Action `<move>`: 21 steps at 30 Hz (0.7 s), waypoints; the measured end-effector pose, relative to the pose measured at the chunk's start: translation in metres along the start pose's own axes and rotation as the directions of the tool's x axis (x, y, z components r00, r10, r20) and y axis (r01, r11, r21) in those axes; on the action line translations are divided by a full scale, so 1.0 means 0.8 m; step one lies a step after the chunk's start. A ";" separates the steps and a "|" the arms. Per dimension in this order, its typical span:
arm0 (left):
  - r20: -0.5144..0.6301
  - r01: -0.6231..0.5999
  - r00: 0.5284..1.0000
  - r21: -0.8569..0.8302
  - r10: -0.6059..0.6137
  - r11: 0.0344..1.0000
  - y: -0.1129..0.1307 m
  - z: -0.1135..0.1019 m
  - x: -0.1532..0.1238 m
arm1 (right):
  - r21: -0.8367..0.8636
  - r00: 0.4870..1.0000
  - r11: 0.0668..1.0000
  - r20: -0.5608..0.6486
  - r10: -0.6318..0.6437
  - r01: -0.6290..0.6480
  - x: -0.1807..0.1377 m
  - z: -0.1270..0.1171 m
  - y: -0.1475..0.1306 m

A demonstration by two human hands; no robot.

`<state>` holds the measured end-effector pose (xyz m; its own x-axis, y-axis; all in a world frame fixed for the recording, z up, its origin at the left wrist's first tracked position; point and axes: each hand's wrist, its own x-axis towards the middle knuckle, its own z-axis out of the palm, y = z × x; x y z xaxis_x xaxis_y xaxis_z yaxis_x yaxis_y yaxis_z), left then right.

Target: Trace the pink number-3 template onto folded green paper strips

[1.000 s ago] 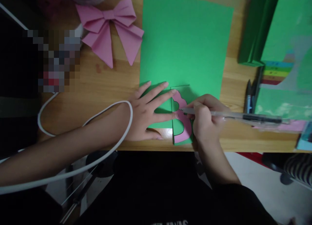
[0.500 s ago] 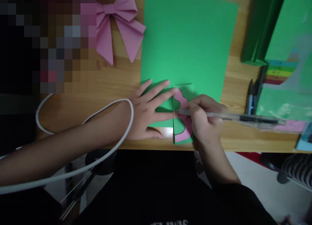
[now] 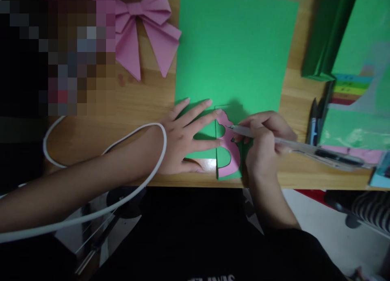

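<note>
Wooden desk (image 3: 137, 106) carrying a green paper sheet (image 3: 234, 49) and a pink paper bow (image 3: 146, 25).
Left hand (image 3: 183, 139) is lying flat, fingers spread, pinning the pink template (image 3: 233, 161) at the sheet's near edge; right hand (image 3: 265, 141) is gripping a pen (image 3: 304, 149), tip touching the template.

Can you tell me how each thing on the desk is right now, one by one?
Left hand: flat, fingers spread, pressing the folded green paper.
Right hand: grip closed on the clear pen.
Clear pen: tip touching the pink wavy paper shape.
Pink paper bow: folded, lying untouched.
Large green paper sheet: flat.
</note>
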<state>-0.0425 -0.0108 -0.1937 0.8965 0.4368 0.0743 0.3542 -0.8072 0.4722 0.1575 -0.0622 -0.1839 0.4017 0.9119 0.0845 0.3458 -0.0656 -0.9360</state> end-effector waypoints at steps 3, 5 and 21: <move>0.006 0.004 1.000 -0.005 -0.004 1.000 0.001 -0.001 0.001 | -0.018 1.000 1.000 0.022 -0.012 0.012 0.000 -0.001 0.000; 0.006 0.009 1.000 -0.006 -0.009 1.000 0.002 -0.002 0.001 | -0.044 0.999 0.999 0.046 -0.018 0.020 0.000 -0.002 0.000; 0.025 0.022 0.999 -0.004 -0.022 1.000 0.003 -0.006 0.002 | -0.105 0.997 0.993 0.056 -0.044 0.050 -0.001 0.001 -0.002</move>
<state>-0.0415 -0.0103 -0.1878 0.8947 0.4446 0.0423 0.3729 -0.7957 0.4772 0.1559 -0.0621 -0.1825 0.3381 0.9351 0.1067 0.4526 -0.0621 -0.8895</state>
